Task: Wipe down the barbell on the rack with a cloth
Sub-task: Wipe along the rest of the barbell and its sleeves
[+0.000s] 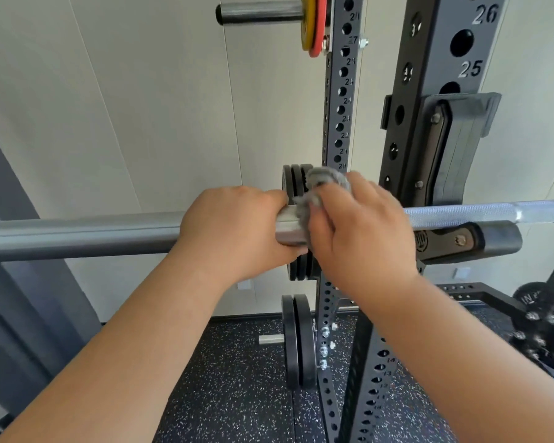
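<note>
Hands (237, 225) hide barbell (77, 235) collar, cloth (327, 183) bunched

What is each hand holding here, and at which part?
The left hand grips the grey steel barbell on its sleeve beside the collar. The right hand holds a bunched grey cloth pressed against that collar.

The barbell (77, 233) lies level across the rack (442, 123), its thick grey sleeve reaching left and its thinner knurled silver shaft running right over the black hook (467, 239). A crumpled grey cloth (327, 182) is pressed against the collar where sleeve meets shaft
</note>
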Demonstrator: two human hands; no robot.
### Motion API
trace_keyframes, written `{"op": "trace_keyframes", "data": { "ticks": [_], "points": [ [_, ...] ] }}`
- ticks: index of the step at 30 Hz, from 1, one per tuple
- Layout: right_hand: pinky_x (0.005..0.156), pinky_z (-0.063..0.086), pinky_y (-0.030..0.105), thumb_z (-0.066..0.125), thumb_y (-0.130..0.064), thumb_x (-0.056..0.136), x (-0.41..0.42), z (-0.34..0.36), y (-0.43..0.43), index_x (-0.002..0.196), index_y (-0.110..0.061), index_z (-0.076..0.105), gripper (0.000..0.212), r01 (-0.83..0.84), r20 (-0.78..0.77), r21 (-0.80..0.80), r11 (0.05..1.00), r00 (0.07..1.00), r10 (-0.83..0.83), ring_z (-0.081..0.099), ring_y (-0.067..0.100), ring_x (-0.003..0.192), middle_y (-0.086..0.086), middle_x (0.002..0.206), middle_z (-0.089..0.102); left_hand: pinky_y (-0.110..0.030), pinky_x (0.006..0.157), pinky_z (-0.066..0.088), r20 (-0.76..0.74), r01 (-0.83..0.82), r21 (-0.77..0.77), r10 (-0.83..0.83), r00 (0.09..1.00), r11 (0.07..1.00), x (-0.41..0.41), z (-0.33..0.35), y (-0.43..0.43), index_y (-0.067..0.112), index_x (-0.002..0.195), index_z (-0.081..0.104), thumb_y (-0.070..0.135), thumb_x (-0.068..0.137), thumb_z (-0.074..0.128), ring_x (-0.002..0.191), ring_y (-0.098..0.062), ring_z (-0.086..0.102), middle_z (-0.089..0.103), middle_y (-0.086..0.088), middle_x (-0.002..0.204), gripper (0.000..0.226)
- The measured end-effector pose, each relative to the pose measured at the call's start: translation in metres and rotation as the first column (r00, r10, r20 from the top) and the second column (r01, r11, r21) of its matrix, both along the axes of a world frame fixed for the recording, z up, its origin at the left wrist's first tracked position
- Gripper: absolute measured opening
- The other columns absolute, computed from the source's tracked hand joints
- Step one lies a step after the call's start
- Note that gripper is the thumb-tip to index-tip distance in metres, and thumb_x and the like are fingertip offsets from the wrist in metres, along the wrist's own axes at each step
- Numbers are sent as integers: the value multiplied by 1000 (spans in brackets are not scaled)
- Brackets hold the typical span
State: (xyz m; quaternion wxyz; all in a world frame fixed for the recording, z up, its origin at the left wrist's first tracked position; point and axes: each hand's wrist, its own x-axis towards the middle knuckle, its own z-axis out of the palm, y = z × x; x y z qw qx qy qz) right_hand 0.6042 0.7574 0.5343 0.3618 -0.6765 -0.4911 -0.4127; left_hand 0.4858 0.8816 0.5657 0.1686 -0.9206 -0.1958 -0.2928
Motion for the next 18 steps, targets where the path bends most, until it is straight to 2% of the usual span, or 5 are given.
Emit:
{"op": "trace_keyframes", "data": {
  "ticks": [4,6,9,12,18],
  "points": [
    [52,35,31,41,-31,106,15,49,6,72,-32,47,34,-37,-330,-194,980,944,-30,42,7,54,-15,56,42,-32,61,35,-16,-39,16,39,999,999,-1,2,-1,36,89,53,100,63,38,76,-22,61,64,10,80,70],
    [54,42,34,37,-35,108,14,41,4,85,-31,56,30,-54,-284,-174,983,959,2,49,11,57,-13,63,51,-32,61,36,98,-32,97,22,995,995,-6,-9,-2,33,93,61,96,75,35,78,-24,65,65,8,81,70],
    [90,54,48,42,-36,111,4,-7,-11,127,-14,66,36,-25,-61,-154,988,998,16,66,26,100,4,111,70,-40,72,39,285,-36,108,4,959,994,-14,-33,-1,27,100,68,84,90,37,79,-28,61,64,5,82,65],
    [118,37,53,58,-24,106,4,-33,-23,138,-8,65,36,-50,53,-130,990,997,57,50,35,139,16,145,58,-42,70,38,282,-89,125,50,958,988,-12,-35,4,23,90,68,88,86,29,73,-31,61,62,1,75,76],
    [95,48,43,49,-27,104,7,-12,-4,127,-13,69,33,3,-42,-81,997,999,-6,63,32,106,10,124,66,-28,50,17,97,-221,92,212,972,971,-7,-2,1,26,71,61,82,84,16,58,-24,42,43,6,56,73]
  ]
}}
